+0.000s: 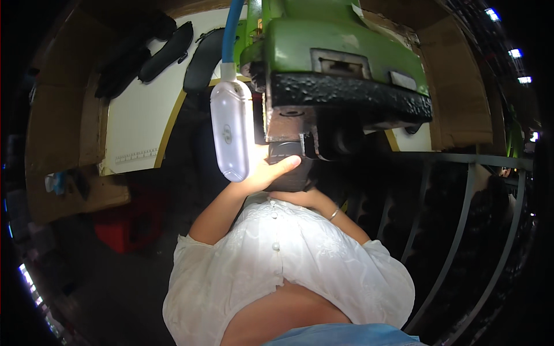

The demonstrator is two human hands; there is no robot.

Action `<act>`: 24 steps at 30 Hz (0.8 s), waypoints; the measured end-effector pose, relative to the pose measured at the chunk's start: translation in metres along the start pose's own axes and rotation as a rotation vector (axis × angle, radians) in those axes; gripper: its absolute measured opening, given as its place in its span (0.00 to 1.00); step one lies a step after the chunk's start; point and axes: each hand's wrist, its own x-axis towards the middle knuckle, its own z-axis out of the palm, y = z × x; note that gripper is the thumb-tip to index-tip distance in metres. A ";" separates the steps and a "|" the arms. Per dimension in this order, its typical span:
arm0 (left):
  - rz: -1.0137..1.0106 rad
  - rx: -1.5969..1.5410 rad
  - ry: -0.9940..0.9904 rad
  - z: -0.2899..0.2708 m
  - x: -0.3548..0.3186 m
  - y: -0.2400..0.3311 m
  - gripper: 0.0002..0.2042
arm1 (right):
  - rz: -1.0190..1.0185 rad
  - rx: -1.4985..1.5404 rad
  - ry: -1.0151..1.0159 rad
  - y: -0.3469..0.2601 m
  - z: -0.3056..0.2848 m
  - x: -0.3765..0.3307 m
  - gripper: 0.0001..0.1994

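Under the head of a green machine (340, 43) that looks like a sewing machine, I hold a black shoe (288, 180), mostly in shadow. My left hand (266, 171) is closed on its left side, thumb laid across the top; the other fingers are partly hidden. From below and to the right, my right hand (295, 197) reaches against the shoe's lower end, its fingers mostly hidden behind it. Just left of the machine head hangs a pale oblong lamp (232, 130) on a blue arm, brightly lighting my left hand.
Several black shoe-shaped pieces (167, 53) lie on the white tabletop (134, 130) at the far left. Cardboard walls (461, 92) stand around the table. A red stool (128, 226) is below on the left, and a grey metal rack (456, 228) on the right.
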 end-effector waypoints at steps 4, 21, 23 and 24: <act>-0.010 -0.192 0.067 0.002 -0.006 0.001 0.12 | -0.096 0.039 0.162 -0.010 -0.058 -0.023 0.17; 0.112 -0.138 0.322 -0.066 -0.044 -0.047 0.21 | -0.461 0.142 0.244 -0.112 -0.046 0.008 0.24; -0.002 -0.191 0.207 -0.073 -0.045 -0.072 0.21 | -0.416 0.155 0.221 -0.117 -0.043 0.016 0.28; -0.059 -0.220 0.154 -0.073 -0.044 -0.076 0.20 | -0.458 0.026 0.249 -0.117 -0.042 0.019 0.29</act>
